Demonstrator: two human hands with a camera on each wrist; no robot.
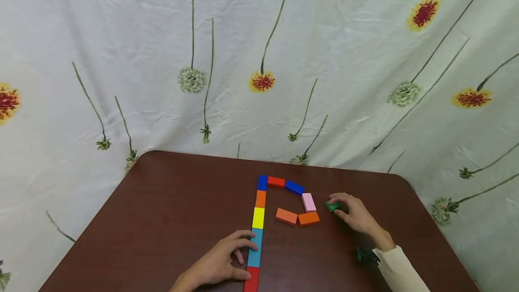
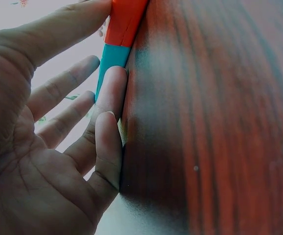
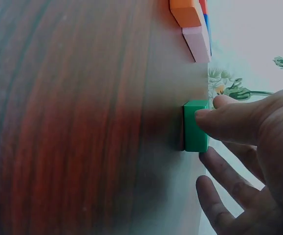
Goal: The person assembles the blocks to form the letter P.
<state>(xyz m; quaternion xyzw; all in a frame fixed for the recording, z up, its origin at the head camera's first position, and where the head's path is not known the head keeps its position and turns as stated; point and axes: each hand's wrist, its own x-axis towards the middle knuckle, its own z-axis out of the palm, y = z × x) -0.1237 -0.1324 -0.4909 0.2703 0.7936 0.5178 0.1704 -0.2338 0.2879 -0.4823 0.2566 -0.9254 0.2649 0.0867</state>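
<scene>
A straight column of colored blocks runs up the table: red [image 1: 251,279], light blue [image 1: 254,256], yellow [image 1: 258,218], orange [image 1: 261,199] and dark blue [image 1: 262,183]. My left hand [image 1: 219,258] lies along its near end, fingertips touching the light blue part and thumb at the red block; its fingers are loosely spread. To the right, a green block [image 3: 195,128] is pinched between the thumb and fingers of my right hand [image 1: 357,215]. That block sits at the table surface, apart from the nearby pink block [image 1: 308,202].
From the column's top, a red block [image 1: 276,182] and a blue block [image 1: 294,187] curve toward the pink one. Below are an orange block [image 1: 308,218] and a salmon block [image 1: 286,216], the latter apart from the column. A flowered cloth [image 1: 243,116] hangs behind the brown table [image 1: 178,202].
</scene>
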